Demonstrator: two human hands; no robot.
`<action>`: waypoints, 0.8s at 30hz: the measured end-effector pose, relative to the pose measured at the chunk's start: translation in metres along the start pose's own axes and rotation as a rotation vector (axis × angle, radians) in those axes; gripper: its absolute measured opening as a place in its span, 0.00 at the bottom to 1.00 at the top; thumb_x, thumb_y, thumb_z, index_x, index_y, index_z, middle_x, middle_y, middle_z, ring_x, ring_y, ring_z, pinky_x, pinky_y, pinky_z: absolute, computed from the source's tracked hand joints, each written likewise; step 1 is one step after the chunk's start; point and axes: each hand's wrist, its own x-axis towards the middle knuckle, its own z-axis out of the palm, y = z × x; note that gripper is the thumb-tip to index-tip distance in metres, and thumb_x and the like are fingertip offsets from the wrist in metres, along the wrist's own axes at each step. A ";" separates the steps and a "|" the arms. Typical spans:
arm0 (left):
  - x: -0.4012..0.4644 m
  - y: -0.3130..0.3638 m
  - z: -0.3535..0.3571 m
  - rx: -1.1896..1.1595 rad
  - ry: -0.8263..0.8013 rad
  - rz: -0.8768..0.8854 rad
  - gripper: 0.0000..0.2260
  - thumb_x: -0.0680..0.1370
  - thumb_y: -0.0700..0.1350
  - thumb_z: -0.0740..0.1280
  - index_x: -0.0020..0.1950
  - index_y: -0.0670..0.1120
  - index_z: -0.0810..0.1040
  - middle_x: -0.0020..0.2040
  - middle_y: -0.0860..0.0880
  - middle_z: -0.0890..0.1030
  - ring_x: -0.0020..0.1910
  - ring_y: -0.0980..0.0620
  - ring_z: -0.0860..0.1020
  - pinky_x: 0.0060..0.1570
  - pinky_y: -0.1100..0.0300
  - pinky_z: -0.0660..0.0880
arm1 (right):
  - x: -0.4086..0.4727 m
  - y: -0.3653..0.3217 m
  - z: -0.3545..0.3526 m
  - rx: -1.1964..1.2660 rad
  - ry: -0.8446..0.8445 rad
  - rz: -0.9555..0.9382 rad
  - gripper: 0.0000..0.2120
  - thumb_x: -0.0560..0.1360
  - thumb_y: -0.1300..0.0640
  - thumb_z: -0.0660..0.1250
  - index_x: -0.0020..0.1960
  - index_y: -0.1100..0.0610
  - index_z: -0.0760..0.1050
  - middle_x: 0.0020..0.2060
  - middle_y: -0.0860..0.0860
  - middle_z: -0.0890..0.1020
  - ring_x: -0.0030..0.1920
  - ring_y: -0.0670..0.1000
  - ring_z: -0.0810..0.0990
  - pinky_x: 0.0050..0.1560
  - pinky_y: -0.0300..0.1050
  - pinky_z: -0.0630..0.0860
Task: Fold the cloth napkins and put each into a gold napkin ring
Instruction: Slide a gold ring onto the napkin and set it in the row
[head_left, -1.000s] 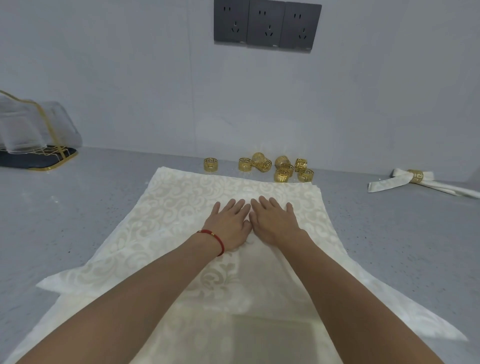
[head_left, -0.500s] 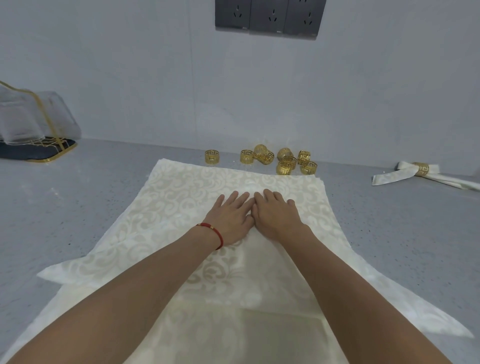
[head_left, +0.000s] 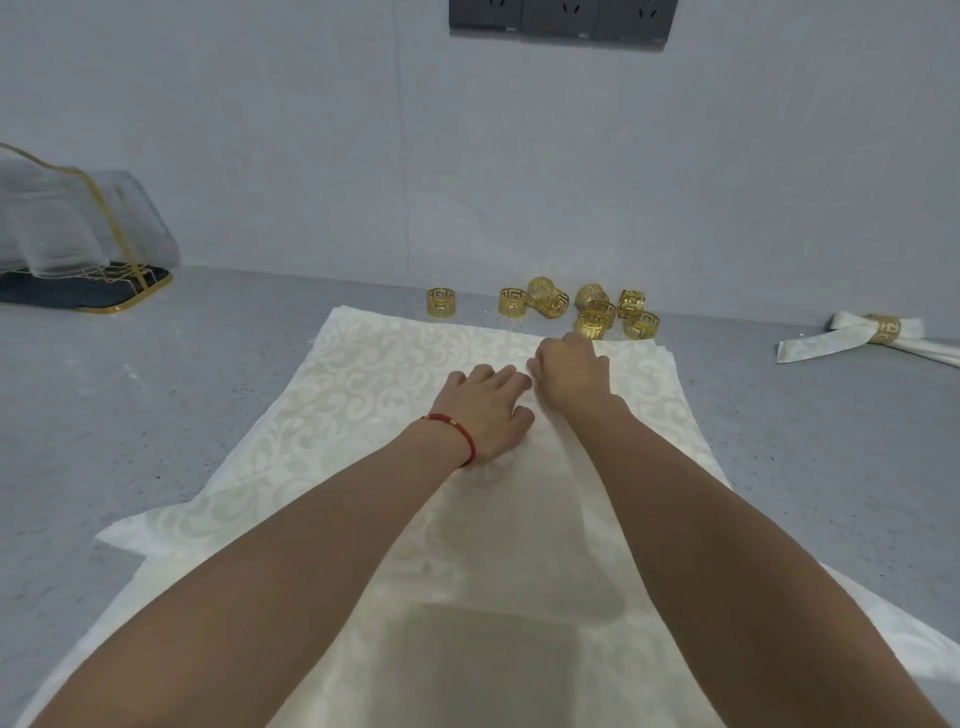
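A stack of cream patterned cloth napkins (head_left: 363, 384) lies spread on the grey table in front of me. My left hand (head_left: 483, 410), with a red cord on the wrist, presses flat on the top napkin near its middle. My right hand (head_left: 571, 374) lies further forward, its fingertips touching the cloth near the far edge; the fingers are bent down and partly hidden. Several loose gold napkin rings (head_left: 597, 312) sit in a cluster just beyond the napkins by the wall, and one gold ring (head_left: 441, 302) stands apart to their left.
A folded napkin in a gold ring (head_left: 883, 332) lies at the far right. A gold wire rack with a sheer cloth (head_left: 78, 244) on a dark tray stands at the far left. Wall sockets (head_left: 561, 21) are above. Bare grey table flanks the napkins.
Both hands have slid forward over the top napkin. The right hand went further, towards the far edge and the rings, and no longer lies side by side with the left.
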 end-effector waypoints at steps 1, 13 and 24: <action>0.000 -0.002 0.003 0.002 0.020 0.008 0.18 0.80 0.53 0.51 0.68 0.52 0.67 0.64 0.54 0.72 0.64 0.48 0.68 0.62 0.49 0.65 | 0.005 -0.002 0.002 0.038 0.000 0.027 0.12 0.82 0.53 0.62 0.61 0.56 0.79 0.60 0.55 0.76 0.65 0.57 0.73 0.61 0.54 0.68; 0.008 -0.011 0.001 -0.254 -0.002 -0.041 0.18 0.80 0.50 0.58 0.69 0.53 0.70 0.70 0.53 0.73 0.70 0.49 0.66 0.69 0.50 0.63 | 0.006 -0.005 -0.001 0.303 0.016 0.016 0.08 0.76 0.67 0.66 0.48 0.60 0.82 0.49 0.57 0.84 0.50 0.58 0.82 0.50 0.49 0.80; 0.054 -0.027 -0.030 -0.372 0.110 -0.187 0.11 0.82 0.41 0.58 0.57 0.48 0.79 0.54 0.46 0.81 0.54 0.43 0.78 0.55 0.48 0.76 | -0.017 0.008 0.010 0.364 0.112 -0.102 0.16 0.74 0.72 0.61 0.53 0.65 0.85 0.52 0.60 0.86 0.56 0.61 0.82 0.57 0.52 0.78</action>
